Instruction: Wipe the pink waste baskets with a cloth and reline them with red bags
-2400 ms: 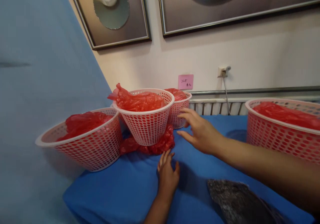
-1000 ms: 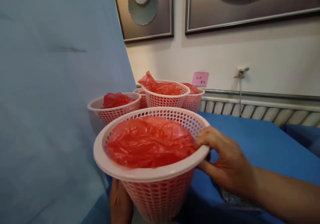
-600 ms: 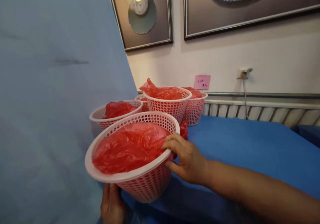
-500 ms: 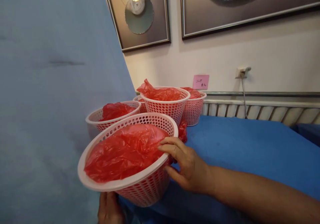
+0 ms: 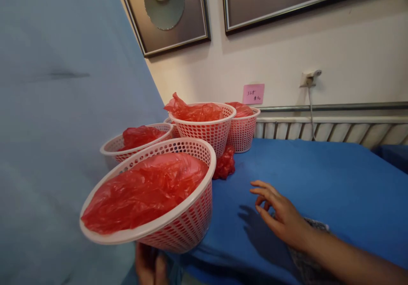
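A white perforated plastic basket (image 5: 194, 200) stands at the near left of the blue-covered table, with a crumpled red plastic bag (image 5: 146, 191) inside it. My left hand (image 5: 149, 263) is below the basket's near rim, partly hidden by it; whether its fingers grip the basket does not show. Over the blue cover, to the right of this basket, my right hand (image 5: 280, 213) is apart from it, fingers spread and bent with nothing in them. Beneath my right forearm lies a grey patterned item (image 5: 306, 251), mostly covered.
More white baskets with red bags stand behind: one at left (image 5: 111, 147), one in the middle (image 5: 204, 130), one at right (image 5: 244, 132). A loose red bag (image 5: 225, 164) lies beside them. The blue cover (image 5: 306, 170) extends right toward a radiator (image 5: 350, 130). A blue surface (image 5: 63, 128) rises at left.
My right hand has let go of the near basket's rim and moved right, over the blue cover. My left hand has shifted slightly right under the rim. The view has tilted down a little.
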A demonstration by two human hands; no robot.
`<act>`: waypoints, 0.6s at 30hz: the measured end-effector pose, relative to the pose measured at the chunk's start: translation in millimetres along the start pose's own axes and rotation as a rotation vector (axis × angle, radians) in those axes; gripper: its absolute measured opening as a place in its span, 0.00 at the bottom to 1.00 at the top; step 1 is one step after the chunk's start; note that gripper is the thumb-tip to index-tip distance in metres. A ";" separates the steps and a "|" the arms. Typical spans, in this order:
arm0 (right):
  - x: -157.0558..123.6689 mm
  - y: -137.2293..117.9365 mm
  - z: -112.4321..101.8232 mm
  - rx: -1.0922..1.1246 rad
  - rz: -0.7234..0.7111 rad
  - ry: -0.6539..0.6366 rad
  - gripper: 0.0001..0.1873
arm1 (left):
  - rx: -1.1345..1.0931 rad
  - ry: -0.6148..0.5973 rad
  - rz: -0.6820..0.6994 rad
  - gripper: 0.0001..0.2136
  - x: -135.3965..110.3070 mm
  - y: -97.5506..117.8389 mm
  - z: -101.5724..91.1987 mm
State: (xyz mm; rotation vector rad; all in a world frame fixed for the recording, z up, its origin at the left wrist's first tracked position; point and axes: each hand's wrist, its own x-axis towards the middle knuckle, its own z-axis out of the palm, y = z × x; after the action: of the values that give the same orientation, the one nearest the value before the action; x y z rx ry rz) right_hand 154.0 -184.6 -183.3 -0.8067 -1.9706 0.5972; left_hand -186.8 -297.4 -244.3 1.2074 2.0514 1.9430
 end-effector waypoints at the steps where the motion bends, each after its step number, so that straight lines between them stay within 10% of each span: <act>1: -1.9 7.2 6.6 0.006 0.054 -0.031 0.26 | -0.006 -0.039 0.008 0.40 -3.4 -0.4 2.4; 8: 26.6 -7.2 90.6 0.145 0.233 -0.443 0.38 | 0.015 -0.005 0.116 0.38 9.8 17.4 4.1; 18: 42.5 -17.8 138.6 0.246 0.237 -0.494 0.46 | 0.112 0.076 0.161 0.32 35.3 16.0 -11.7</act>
State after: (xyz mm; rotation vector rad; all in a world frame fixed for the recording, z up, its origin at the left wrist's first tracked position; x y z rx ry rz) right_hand 11.5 -178.0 -214.3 -0.7946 -2.1901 1.2514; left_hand -209.8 -288.6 -212.2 1.3829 2.1904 1.9950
